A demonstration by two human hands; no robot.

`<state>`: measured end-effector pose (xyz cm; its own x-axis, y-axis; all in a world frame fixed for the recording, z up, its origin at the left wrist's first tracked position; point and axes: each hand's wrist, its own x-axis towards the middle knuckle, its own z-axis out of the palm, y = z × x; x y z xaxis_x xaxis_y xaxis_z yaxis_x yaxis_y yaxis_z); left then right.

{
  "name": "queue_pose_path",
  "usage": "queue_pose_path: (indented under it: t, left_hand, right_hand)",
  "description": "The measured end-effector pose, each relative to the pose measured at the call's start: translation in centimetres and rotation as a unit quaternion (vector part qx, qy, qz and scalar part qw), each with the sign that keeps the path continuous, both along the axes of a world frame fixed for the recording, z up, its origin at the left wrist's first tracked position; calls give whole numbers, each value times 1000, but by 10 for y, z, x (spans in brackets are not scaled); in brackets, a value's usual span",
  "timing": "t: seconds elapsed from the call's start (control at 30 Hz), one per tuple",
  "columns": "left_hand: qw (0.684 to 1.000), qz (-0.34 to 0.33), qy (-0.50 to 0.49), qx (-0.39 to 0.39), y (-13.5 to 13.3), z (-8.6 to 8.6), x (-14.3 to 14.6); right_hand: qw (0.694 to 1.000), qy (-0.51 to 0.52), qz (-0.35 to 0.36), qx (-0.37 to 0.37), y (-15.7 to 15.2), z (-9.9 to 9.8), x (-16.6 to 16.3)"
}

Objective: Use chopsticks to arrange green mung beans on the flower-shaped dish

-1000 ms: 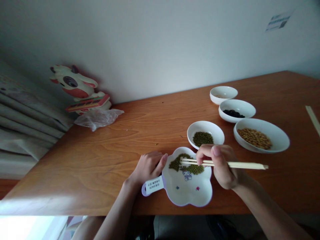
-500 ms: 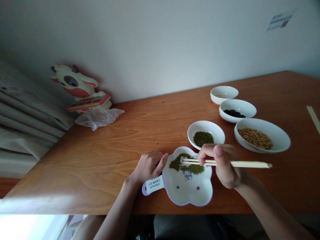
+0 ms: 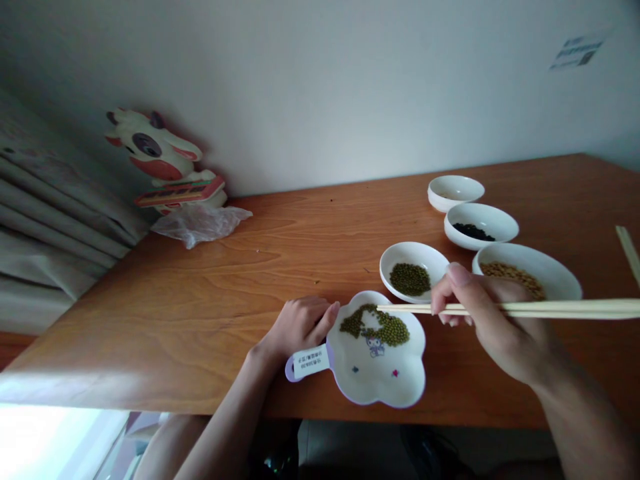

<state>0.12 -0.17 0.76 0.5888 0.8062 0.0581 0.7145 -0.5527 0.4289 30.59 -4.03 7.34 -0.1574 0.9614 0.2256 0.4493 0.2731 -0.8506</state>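
A white flower-shaped dish point(image 3: 385, 383) with a lilac handle lies near the table's front edge, with a heap of green mung beans point(image 3: 377, 325) at its far side. My left hand point(image 3: 300, 325) rests curled against the dish's left rim, by the handle. My right hand point(image 3: 493, 323) is closed on a pair of wooden chopsticks point(image 3: 525, 309), held level above the dish's far right rim with the tips pointing left over the beans. I cannot tell whether a bean is between the tips.
Behind the dish stand white bowls: one with mung beans point(image 3: 413, 265), one with soybeans point(image 3: 527, 275), one with black beans point(image 3: 481, 223), and a small one point(image 3: 455, 190). A cow toy point(image 3: 163, 163) and a plastic bag point(image 3: 200, 222) lie far left. A wooden strip point(image 3: 629, 250) lies at right.
My right hand has lifted and drawn back to the right with the chopsticks, whose tips have left the bean heap. The left hand stays by the dish.
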Motion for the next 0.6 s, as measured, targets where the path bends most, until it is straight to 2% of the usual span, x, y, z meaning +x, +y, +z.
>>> queue_pose_path:
  t: [0.17, 0.33, 0.5, 0.6]
  left_hand:
    - [999, 7, -33, -33, 0, 5, 1]
    - [993, -10, -81, -82, 1, 16, -4]
    - [978, 21, -113, -173, -2, 28, -13]
    - [973, 12, -97, -207, -6, 32, -18]
  right_hand:
    - [992, -102, 33, -59, -8, 11, -5]
    - [984, -154, 60, -71, -10, 14, -6]
    - [991, -124, 30, -49, -18, 18, 5]
    - [992, -115, 25, -52, -24, 17, 12]
